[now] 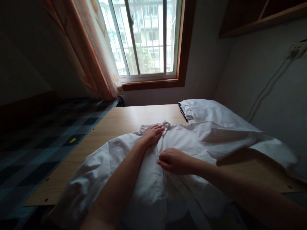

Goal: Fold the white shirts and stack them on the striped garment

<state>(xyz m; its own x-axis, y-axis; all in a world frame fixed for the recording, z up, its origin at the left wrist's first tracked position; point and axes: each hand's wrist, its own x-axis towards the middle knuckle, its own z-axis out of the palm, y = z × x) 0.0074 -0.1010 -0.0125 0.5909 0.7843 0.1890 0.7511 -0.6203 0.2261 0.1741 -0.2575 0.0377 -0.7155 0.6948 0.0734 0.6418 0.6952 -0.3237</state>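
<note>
A white shirt [150, 179] lies face up with its collar at the far end and its sleeves spread to both sides. My left hand [153, 133] rests flat on the shirt just below the collar, fingers stretched out toward the right. Closer to me, my right hand [171, 160] is closed in a pinch on the shirt's front edge near the middle. A small button [161, 193] shows lower on the front strip. What lies under my right fingers is hidden.
The shirt lies on a light wooden board [134, 115]. Another folded white garment [211, 108] with a dark edge sits at the back right. Left of the board is a checked cloth [48, 143]. Beyond are a window [146, 38], a curtain [88, 51] and a plugged cord [266, 81].
</note>
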